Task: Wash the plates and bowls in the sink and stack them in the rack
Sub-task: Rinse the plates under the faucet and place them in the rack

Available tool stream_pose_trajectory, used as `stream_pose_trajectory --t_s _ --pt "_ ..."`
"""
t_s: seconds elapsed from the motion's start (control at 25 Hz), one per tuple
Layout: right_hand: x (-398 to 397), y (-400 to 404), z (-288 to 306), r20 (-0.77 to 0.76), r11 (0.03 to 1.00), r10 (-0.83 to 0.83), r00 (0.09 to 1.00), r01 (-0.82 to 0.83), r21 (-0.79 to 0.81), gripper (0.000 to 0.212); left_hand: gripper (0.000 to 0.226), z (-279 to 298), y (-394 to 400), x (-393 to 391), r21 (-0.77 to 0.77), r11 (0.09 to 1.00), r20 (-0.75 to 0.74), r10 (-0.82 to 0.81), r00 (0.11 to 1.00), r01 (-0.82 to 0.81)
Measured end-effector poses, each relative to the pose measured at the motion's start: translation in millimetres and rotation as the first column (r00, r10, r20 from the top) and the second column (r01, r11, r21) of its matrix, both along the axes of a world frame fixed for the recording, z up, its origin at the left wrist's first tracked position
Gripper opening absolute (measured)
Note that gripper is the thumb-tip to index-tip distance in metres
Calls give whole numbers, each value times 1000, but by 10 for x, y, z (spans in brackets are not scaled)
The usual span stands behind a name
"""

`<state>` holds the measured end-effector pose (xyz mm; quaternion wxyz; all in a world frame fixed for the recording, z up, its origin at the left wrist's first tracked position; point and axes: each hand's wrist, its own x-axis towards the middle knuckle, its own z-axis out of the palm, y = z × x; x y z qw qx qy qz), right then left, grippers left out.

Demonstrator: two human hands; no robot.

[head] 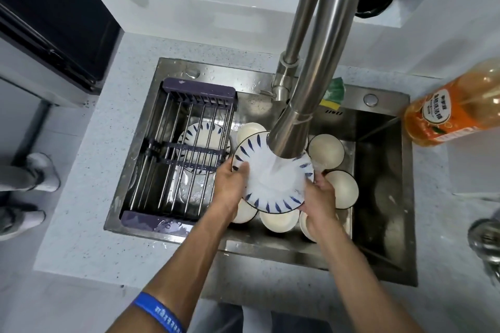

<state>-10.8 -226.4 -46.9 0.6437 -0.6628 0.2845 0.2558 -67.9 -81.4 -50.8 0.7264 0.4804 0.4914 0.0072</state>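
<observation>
Gripping the plate [273, 192] by opposite rims, the left hand [230, 184] curls its thumb over the near-left edge and the right hand [319, 194] clasps the right edge, holding it face up under the faucet [292, 127] stream, above the bowls [327, 153] in the sink [378, 262]. The rack [184, 154] spans the sink just left of the plate, on the left hand's side, so that hand is better placed to carry it over, I judge; another plate [201, 138] lies below the rack's bars.

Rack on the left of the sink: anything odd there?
Yes. The rack holds no dishes, yet a blue-patterned plate lies beneath its bars on the sink floor. Both hands hold another plate under the running faucet.
</observation>
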Motion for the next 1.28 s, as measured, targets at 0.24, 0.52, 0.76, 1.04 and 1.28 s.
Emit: stream_pose_trajectory --t_s 0.24,0.52,0.76,1.04,1.28 --pt "-36 11 1 -100 995 97 990 -96 20 13 25 86 161 -111 -98 994 -24 -44 999 42" --pt "1 -67 204 51 925 325 944 -306 -224 18 15 -72 -3 -257 -174 979 -110 89 990 -108" --pt "-392 -27 89 -23 991 -87 996 89 102 19 17 57 -182 11 -287 930 57 254 965 -228" --pt "-175 126 -132 -159 970 -17 987 55 236 18 24 220 243 -109 -139 990 29 9 1000 -5" --pt "14 -19 2 -219 947 167 961 -95 306 33 30 215 137 -186 -333 943 149 22 989 29"
